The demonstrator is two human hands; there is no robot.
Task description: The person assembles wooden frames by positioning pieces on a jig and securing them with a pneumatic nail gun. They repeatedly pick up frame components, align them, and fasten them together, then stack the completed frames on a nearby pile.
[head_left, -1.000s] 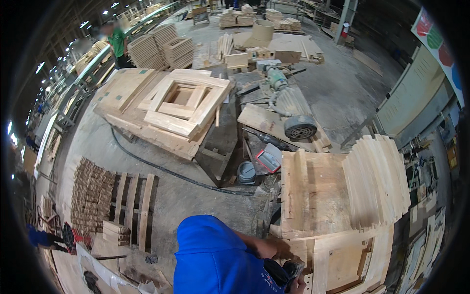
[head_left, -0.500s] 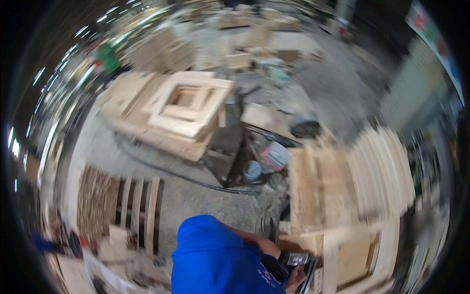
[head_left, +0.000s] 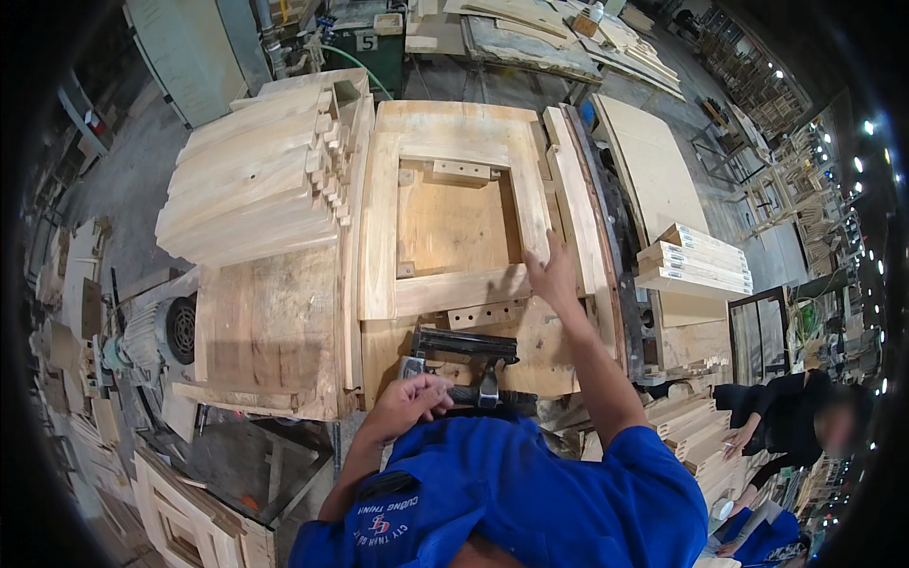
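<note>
A pale square wooden frame (head_left: 445,301) lies flat on the workbench in front of me, with an opening in its middle. My right hand (head_left: 554,273) is at its near right corner, fingers apart, touching the wood. Close to my body a black and silver nail gun (head_left: 466,346) lies on its side on the bench. My left hand (head_left: 409,405) is beside the gun's near left end with its fingers curled in; whether anything is inside them is hidden. Small drilled wooden blocks (head_left: 485,314) sit against the frame's near edge and inside its opening.
Left of the frame is a stack of shaped wooden boards (head_left: 256,175). A long wooden strip (head_left: 570,204) runs along the right. Further right lies a bundle of wooden pieces (head_left: 696,260). An electric motor (head_left: 175,329) stands at left. Another person (head_left: 772,417) works at lower right.
My view has swung from the wider workshop floor to the workbench, and the blur has gone. The frame and nail gun now lie in the middle, with both my hands in sight.
</note>
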